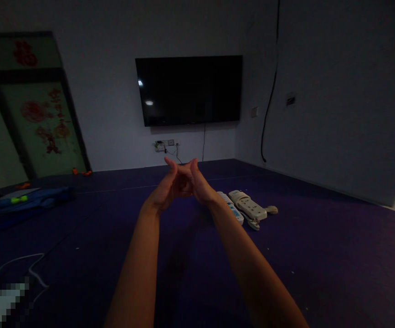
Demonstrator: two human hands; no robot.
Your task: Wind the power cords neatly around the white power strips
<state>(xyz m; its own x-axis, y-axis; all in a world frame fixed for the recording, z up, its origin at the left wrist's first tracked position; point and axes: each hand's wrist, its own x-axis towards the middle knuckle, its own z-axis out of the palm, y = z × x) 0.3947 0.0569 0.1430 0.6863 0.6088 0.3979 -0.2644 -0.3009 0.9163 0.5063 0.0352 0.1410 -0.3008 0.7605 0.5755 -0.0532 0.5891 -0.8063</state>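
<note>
Clasped together in mid-air, at the middle of the view: left hand (166, 190) and right hand (200, 184), fingers folded over one another, thumbs up and side by side; nothing visible in the clasp, its inside hidden; behind them, two bare forearms reaching forward from the lower edge, over a dark purple floor (320, 259).

Nearest to the hands, just right of the right wrist and flat on the floor: a white strip (233, 208); close on its right, touching or nearly so, a beige strip (248, 205); both laid lengthwise toward the far wall; by the beige strip's right side, a plug (271, 210); touched by neither hand.

On the far wall, above the hands: a dark TV (188, 89); below it, sockets (166, 144) with wires plugged in; down the right wall, a black cable (269, 109). At far left, a glass door (36, 123) with red decals; before it, on the floor, a blue bundle (23, 200); at lower left, a loose white cord (29, 269).
</note>
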